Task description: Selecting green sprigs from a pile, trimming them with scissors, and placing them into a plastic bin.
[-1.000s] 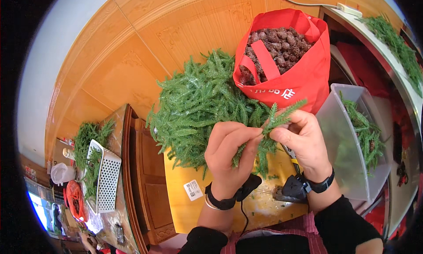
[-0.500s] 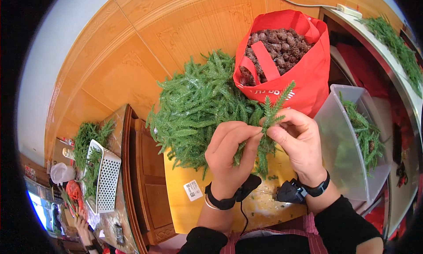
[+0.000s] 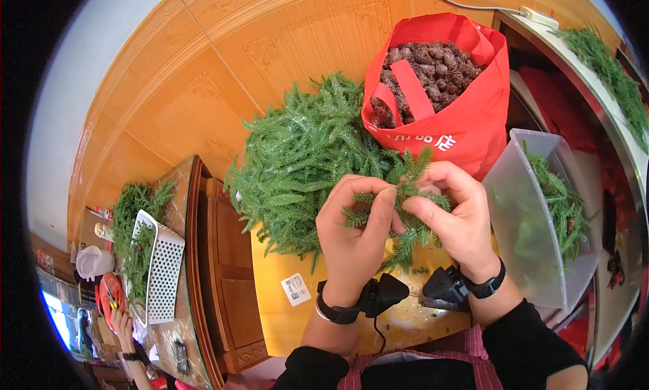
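Between my two hands is a green artificial pine sprig (image 3: pixel 415 168), its tip pointing up and away from me. My left hand (image 3: pixel 346 244) has thumb and forefinger closed on its side needles. The fingers of my right hand (image 3: pixel 463 217) pinch the same sprig from the other side. Just beyond my hands a big heap of similar pine sprigs (image 3: pixel 301 163) covers the far part of a yellow tabletop (image 3: pixel 274 329). Black strapped devices sit on both my wrists.
Behind the heap, at right, stands a red bag (image 3: pixel 473 126) full of pine cones (image 3: pixel 439 69). A translucent bin (image 3: pixel 524 221) with greenery is on the right. Leftward, a white perforated basket (image 3: pixel 166 275) sits on another table, near a co-worker's hand (image 3: pixel 122 327).
The sprig's side branches now spread out more between my fingers, and its tip sits lower. My left fingers have curled further round. At left, the co-worker's hand has shifted up.
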`<state>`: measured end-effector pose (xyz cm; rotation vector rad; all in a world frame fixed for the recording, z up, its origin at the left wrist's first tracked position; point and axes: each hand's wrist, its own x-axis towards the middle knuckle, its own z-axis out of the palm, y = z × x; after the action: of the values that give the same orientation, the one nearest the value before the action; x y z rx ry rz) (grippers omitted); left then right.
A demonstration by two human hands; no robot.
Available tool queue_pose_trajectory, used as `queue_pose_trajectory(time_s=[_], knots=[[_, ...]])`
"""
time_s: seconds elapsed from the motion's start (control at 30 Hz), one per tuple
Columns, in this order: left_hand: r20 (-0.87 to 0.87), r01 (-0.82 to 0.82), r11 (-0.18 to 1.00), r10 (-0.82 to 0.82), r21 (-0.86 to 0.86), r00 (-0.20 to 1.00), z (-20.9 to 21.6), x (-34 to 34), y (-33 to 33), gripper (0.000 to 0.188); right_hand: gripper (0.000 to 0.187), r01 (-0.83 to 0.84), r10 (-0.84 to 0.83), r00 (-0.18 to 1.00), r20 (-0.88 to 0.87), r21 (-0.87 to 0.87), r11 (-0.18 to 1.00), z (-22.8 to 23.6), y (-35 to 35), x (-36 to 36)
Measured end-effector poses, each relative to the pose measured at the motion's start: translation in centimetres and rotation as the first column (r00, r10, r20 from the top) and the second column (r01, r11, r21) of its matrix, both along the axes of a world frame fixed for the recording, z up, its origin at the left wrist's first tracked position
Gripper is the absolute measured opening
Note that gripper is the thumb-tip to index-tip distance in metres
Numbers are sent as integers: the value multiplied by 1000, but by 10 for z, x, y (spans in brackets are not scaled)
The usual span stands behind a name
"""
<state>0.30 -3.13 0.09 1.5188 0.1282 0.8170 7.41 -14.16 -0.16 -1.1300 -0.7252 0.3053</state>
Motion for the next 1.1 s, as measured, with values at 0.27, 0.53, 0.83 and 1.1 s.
queue_pose_trajectory(time_s=[0.27, 0.53, 0.83, 1.1], knots=[[26, -2, 997, 0, 81, 1000, -2, -1, -1, 2, 13, 7, -12, 995, 100, 51, 999, -12, 2, 6], [-99, 94, 991, -103, -92, 990, 6, -5, 2, 3, 25, 193, -133, 594, 794, 20, 981, 3, -9, 16], [204, -188, 872, 104, 451, 973, 5, 1, 3, 10, 17, -313, 294, 945, -143, -133, 940, 10, -18, 18], [163, -129, 851, 52, 510, 985, 7, -1, 0, 10, 15, -435, 412, 896, -164, -147, 888, 3, -26, 27]])
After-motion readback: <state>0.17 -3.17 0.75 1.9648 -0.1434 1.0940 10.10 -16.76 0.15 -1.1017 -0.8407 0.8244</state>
